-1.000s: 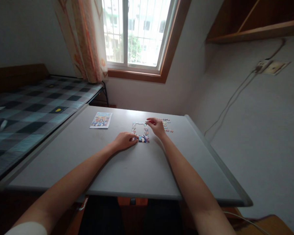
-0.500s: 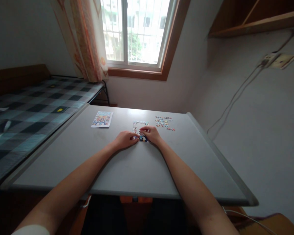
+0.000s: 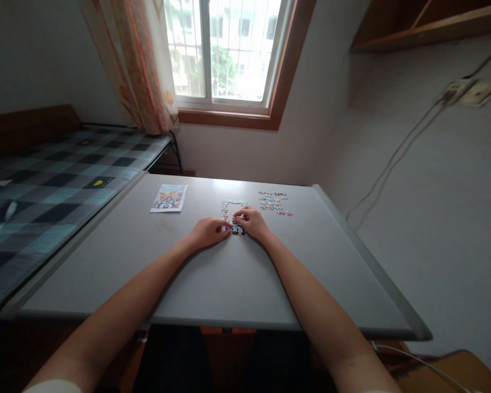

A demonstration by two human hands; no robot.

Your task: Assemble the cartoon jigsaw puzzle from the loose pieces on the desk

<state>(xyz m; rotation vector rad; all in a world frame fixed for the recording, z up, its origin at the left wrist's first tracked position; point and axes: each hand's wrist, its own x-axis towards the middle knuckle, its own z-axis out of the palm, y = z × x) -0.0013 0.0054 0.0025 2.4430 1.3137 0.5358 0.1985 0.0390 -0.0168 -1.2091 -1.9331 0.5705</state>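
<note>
A partly assembled jigsaw puzzle (image 3: 240, 230) lies on the grey table, its border joined around a gap in the middle. Dark blue and white pieces fill its near side. My left hand (image 3: 211, 231) rests at the puzzle's lower left, thumb and index finger closed on its edge. Over the right side of the puzzle, my right hand (image 3: 251, 221) has its thumb and fingertips pinched at a small puzzle piece (image 3: 235, 219) near the inner gap. The fingers partly cover that piece, and the right hand hides the puzzle's right border.
Loose puzzle pieces (image 3: 272, 201) are spread to the right beyond my right hand. A printed picture card (image 3: 169, 198) lies at the back left. The table (image 3: 229, 284) has raised side edges. A checked bed (image 3: 57, 180) stands left, and a wall with a cable (image 3: 387, 166) is at right.
The view has shifted slightly. Both hands stay at the puzzle in nearly the same pose, with only slight finger movement.
</note>
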